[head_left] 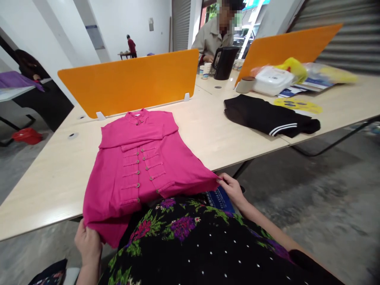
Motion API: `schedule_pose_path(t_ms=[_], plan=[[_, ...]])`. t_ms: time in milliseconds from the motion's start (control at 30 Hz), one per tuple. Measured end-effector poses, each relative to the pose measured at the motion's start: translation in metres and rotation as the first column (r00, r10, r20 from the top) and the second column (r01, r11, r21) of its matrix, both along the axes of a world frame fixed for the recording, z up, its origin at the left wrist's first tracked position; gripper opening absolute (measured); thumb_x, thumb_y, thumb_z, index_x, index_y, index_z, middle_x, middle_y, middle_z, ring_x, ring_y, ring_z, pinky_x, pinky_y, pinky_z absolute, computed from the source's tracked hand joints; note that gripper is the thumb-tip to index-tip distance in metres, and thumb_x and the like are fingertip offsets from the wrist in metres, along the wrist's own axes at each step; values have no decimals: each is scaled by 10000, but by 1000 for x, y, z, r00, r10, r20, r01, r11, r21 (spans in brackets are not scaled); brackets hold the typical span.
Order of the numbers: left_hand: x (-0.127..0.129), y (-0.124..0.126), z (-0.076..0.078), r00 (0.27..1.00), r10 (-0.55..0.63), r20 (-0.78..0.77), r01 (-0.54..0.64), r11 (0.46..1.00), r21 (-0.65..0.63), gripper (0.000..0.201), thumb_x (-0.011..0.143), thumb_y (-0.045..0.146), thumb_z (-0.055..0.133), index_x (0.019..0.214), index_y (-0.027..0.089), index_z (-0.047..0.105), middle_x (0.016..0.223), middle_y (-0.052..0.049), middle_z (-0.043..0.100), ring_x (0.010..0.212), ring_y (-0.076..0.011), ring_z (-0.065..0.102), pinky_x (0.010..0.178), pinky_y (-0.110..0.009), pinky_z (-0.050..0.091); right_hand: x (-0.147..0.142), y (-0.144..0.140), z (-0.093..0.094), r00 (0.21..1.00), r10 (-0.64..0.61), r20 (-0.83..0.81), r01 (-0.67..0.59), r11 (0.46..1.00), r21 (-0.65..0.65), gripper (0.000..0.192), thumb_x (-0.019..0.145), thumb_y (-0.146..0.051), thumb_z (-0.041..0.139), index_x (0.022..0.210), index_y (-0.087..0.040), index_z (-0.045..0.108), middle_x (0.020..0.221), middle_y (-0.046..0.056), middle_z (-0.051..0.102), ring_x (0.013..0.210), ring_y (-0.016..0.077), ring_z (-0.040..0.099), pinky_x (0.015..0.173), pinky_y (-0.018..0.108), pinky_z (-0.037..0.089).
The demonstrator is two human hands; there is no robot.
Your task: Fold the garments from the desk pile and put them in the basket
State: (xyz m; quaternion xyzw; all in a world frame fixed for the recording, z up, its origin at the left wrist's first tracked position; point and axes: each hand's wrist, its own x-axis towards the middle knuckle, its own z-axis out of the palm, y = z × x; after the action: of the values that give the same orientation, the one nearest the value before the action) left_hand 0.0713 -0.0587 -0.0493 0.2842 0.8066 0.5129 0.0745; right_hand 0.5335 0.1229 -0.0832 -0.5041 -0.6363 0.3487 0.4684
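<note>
A bright pink shirt [109, 174] with a stand collar lies front up on the pale wooden table [204, 138]. Its sleeves are folded across the chest, and rows of knotted loops with round buttons run down the front. The lower part hangs over the table's near edge. My left hand [88, 241] pinches the hem's left corner below the edge. At the opposite corner, my right hand [233, 188] grips the hem between thumb and fingers and draws it out to the right.
Orange dividers [133, 83] stand along the table's back. To the right lie a folded black garment [264, 114] with white stripes, a white plastic box [273, 79] and a tape roll [246, 84]. A black jug [226, 63] and paper cups stand near a person [212, 39] across the table.
</note>
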Motion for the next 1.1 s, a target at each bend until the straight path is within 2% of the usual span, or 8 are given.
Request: schedule_pose_path(t_ms=[100, 233, 433, 533, 667, 733, 900, 1100], plan=[[-5, 1, -5, 984, -145, 105, 151, 987, -55, 319, 677, 463, 578, 798, 173, 626, 603, 24, 579, 618, -146, 496, 563, -226, 403, -3, -2, -3, 985, 174, 7, -172, 976, -135, 361, 745, -526, 626, 623, -188, 585, 651, 12, 578, 652, 180, 543, 623, 292, 458], [-6, 4, -19, 919, -266, 292, 250, 964, 90, 416, 613, 485, 679, 891, 185, 607, 825, -10, 670, 856, -190, 584, 760, -258, 472, -16, -9, -15, 930, 357, -92, -368, 893, -258, 378, 721, -557, 647, 759, -181, 657, 681, 22, 634, 696, 208, 595, 619, 319, 505], [-3, -3, -20, 898, -198, 392, 82, 952, 294, 477, 591, 438, 740, 932, 223, 485, 828, 25, 582, 755, -122, 574, 711, -234, 472, -24, -6, -44, 987, 159, -28, -162, 967, -196, 421, 705, -506, 665, 977, -187, 624, 850, 54, 683, 793, 232, 628, 715, 377, 527], [3, -7, -16, 940, -193, 281, 81, 927, 367, 437, 678, 413, 701, 988, 240, 446, 914, 18, 560, 835, -116, 575, 781, -241, 463, -21, -1, -48, 996, 73, 41, -66, 984, -164, 520, 693, -466, 689, 1112, -181, 571, 1007, 98, 674, 894, 262, 631, 774, 404, 517], [17, -11, -11, 989, -27, -145, 54, 981, 188, 398, 693, 419, 695, 970, 194, 521, 1000, -54, 573, 950, -190, 552, 894, -342, 431, -22, -2, -36, 992, -3, 124, 8, 999, -40, 605, 686, -478, 707, 1192, -187, 547, 1169, 126, 623, 1065, 308, 577, 905, 451, 460], [28, -11, -10, 929, -14, -370, 50, 995, 88, 270, 714, 401, 689, 838, 190, 574, 917, -70, 601, 905, -210, 555, 883, -351, 414, -25, -4, -28, 987, -8, 161, 5, 1000, 18, 498, 722, -485, 678, 1119, -195, 600, 1144, 113, 631, 1065, 304, 573, 928, 447, 444], [60, 12, -12, 663, -403, -631, 320, 914, -249, 215, 778, 416, 659, 825, 206, 655, 845, -71, 668, 743, -185, 585, 711, -284, 369, -36, -6, -17, 994, 63, 93, -57, 996, -71, 429, 706, -526, 686, 949, -173, 669, 965, 93, 676, 926, 283, 615, 834, 405, 489], [82, 48, -20, 485, -347, -803, 123, 936, -330, 331, 840, 486, 557, 805, 169, 650, 707, -57, 613, 595, -164, 505, 593, -302, 289, -49, -3, -14, 951, 230, -205, -294, 878, -377, 441, 589, -537, 775, 727, -131, 671, 695, 47, 685, 705, 244, 637, 710, 373, 521]])
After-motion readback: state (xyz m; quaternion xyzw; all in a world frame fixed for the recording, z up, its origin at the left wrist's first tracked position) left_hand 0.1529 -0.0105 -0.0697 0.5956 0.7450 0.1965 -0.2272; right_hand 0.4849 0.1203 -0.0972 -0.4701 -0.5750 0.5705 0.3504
